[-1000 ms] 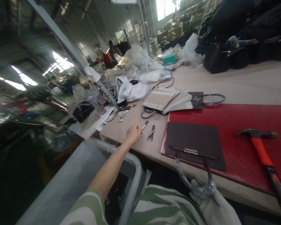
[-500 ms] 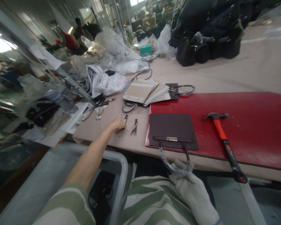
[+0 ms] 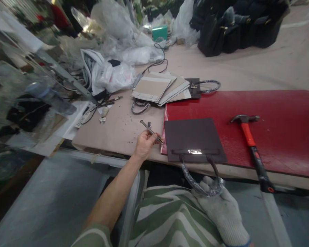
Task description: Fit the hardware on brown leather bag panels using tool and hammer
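My left hand (image 3: pixel 144 143), bare, pinches a slim metal tool (image 3: pixel 148 128) just left of the dark brown bag panel (image 3: pixel 193 135). The tool slants across my fingers, its lower end near the red board's left edge; its exact kind is unclear. My right hand (image 3: pixel 218 206), in a white knitted glove, is closed around the plastic-wrapped bag handle (image 3: pixel 190 180), which hangs over the table edge. The panel lies flat on the red board (image 3: pixel 280 137), its gold-coloured metal plate (image 3: pixel 195 151) facing up. A small dark piece (image 3: pixel 149 124) lies behind my left fingers.
A claw hammer (image 3: pixel 249 140) lies on the red board, its handle overhanging the edge. Beyond are fanned beige panels (image 3: pixel 154 88), crumpled plastic bags (image 3: pixel 121 73), a green box (image 3: pixel 160 33) and black handbags (image 3: pixel 237 31). Left of my hand sits a small whitish tool (image 3: pixel 103 117).
My left hand has moved right from the small tools on the table to beside the panel, now with the metal tool lifted. My right hand still grips the handle. The view has shifted.
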Action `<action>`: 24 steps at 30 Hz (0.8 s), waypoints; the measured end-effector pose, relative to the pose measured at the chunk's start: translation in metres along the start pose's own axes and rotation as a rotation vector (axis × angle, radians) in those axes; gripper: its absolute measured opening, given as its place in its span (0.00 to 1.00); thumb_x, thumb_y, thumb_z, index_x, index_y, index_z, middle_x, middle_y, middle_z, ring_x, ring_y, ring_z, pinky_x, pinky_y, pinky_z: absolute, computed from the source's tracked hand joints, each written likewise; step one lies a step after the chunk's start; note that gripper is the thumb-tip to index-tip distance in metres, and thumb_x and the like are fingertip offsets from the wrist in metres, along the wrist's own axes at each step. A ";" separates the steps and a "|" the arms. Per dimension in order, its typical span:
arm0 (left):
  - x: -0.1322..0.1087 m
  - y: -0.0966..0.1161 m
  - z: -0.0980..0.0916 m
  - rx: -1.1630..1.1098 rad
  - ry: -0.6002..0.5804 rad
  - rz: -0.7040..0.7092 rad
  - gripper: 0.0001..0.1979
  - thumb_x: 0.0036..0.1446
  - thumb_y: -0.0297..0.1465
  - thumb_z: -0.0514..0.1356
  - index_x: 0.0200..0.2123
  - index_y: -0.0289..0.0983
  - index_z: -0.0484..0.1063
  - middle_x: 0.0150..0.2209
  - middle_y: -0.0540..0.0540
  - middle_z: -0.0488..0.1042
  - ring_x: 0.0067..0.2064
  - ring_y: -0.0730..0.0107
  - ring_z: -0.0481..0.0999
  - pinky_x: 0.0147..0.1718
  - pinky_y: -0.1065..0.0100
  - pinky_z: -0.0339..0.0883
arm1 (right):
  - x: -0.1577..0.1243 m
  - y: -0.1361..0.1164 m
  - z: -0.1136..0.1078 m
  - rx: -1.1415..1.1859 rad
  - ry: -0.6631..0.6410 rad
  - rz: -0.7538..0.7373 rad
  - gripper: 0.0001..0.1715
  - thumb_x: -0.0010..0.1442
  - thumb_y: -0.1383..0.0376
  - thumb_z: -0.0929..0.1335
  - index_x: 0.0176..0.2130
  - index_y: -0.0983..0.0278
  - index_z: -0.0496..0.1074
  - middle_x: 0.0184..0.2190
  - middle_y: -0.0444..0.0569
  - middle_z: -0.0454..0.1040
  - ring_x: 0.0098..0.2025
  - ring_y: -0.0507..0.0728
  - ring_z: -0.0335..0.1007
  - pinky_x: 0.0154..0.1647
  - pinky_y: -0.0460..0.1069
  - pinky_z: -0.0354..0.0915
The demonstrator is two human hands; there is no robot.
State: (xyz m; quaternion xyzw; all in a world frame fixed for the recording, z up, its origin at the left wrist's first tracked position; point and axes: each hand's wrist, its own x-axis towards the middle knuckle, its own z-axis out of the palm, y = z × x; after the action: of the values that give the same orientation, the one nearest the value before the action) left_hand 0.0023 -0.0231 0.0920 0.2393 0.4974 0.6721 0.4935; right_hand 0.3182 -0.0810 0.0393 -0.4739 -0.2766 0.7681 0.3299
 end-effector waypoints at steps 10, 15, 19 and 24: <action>-0.019 -0.029 0.016 0.135 -0.102 0.033 0.12 0.51 0.31 0.73 0.36 0.33 0.75 0.41 0.43 0.80 0.40 0.63 0.84 0.42 0.66 0.76 | 0.027 0.001 0.045 -0.034 -0.090 0.101 0.34 0.58 0.36 0.68 0.44 0.60 0.80 0.26 0.48 0.77 0.23 0.58 0.70 0.28 0.55 0.71; -0.020 -0.025 0.016 0.156 -0.110 0.005 0.10 0.54 0.29 0.72 0.36 0.34 0.74 0.40 0.43 0.79 0.39 0.65 0.84 0.41 0.68 0.75 | 0.032 -0.016 0.074 0.066 -0.217 0.168 0.28 0.53 0.44 0.77 0.39 0.65 0.80 0.35 0.54 0.82 0.31 0.59 0.77 0.33 0.51 0.72; -0.023 -0.023 0.018 0.165 -0.107 -0.040 0.10 0.54 0.29 0.72 0.36 0.33 0.74 0.40 0.43 0.80 0.39 0.65 0.83 0.40 0.67 0.75 | 0.033 -0.014 0.091 0.139 -0.157 0.067 0.23 0.55 0.51 0.78 0.41 0.66 0.80 0.34 0.54 0.82 0.33 0.60 0.78 0.40 0.55 0.74; -0.031 -0.022 0.019 0.167 -0.152 -0.050 0.13 0.53 0.32 0.72 0.37 0.32 0.75 0.40 0.42 0.80 0.38 0.64 0.83 0.39 0.67 0.76 | 0.035 -0.016 0.102 0.295 -0.113 0.089 0.20 0.57 0.55 0.77 0.46 0.61 0.79 0.37 0.47 0.81 0.29 0.56 0.74 0.34 0.53 0.74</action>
State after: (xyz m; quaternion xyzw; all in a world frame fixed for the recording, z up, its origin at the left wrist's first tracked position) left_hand 0.0391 -0.0422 0.0846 0.3174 0.5186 0.5957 0.5248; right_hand 0.2172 -0.0558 0.0725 -0.3879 -0.1576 0.8397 0.3457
